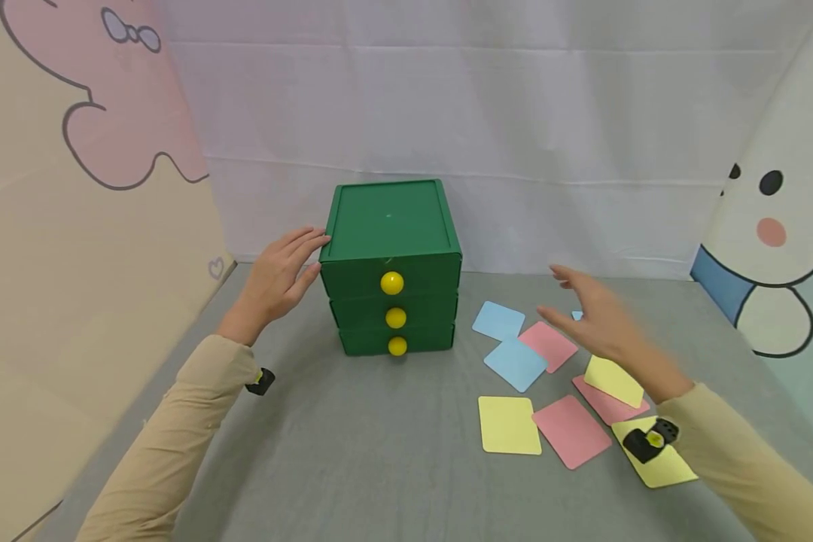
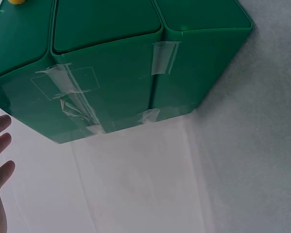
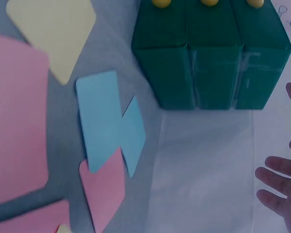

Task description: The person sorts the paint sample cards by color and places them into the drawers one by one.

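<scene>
Mainly, the green drawer box point(image 1: 389, 226) on the table point(image 1: 352, 467) could slide if the left hand point(image 1: 278, 272), its fingers extended at the upper left edge, pushes; contact is hard to judge. The right hand point(image 1: 592, 316), thumb and fingers apart, holds nothing above the cards point(image 1: 508, 425); a low sweep might scatter them.

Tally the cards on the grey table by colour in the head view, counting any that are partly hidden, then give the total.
Blue cards: 3 (one mostly hidden by the right hand)
Pink cards: 3
Yellow cards: 3
Total showing: 9
</scene>
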The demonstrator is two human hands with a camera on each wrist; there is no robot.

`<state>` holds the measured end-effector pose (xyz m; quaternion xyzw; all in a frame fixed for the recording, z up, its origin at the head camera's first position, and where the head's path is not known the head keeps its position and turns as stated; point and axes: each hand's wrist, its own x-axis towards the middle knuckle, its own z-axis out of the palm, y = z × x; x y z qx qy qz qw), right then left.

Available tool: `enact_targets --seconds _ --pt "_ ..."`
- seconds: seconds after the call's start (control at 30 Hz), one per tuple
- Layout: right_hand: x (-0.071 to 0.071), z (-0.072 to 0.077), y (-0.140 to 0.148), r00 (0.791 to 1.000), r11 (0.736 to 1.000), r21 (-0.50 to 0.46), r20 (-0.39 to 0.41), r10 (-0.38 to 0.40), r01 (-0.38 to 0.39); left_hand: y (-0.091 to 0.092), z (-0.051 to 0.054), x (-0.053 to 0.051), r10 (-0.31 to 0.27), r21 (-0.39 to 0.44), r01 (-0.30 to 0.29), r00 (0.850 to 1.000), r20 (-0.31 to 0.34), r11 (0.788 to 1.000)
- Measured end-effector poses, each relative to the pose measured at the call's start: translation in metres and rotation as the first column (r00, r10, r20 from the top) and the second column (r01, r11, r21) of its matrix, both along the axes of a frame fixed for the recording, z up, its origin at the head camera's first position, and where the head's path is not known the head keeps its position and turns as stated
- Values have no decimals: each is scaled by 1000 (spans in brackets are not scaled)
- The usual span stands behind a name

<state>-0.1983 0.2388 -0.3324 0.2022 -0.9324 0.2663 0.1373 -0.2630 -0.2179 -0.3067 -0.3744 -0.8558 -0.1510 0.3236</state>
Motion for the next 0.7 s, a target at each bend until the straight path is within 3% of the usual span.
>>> enact_targets --seconds 0.2,0.37,0.7 --pt "-4 4 -50 992 981 -187 -119 30 -52 0 0 0 1 3 -1 1000 4 1000" --pt "-4 2 -89 983 957 -276 -181 38 -87 1 0 -1 -2 7 2 1000 -5 1000" --pt "-7 -9 -155 985 906 -414 -174 12 -84 2 1 -1 -24 18 24 1000 -11 1000"
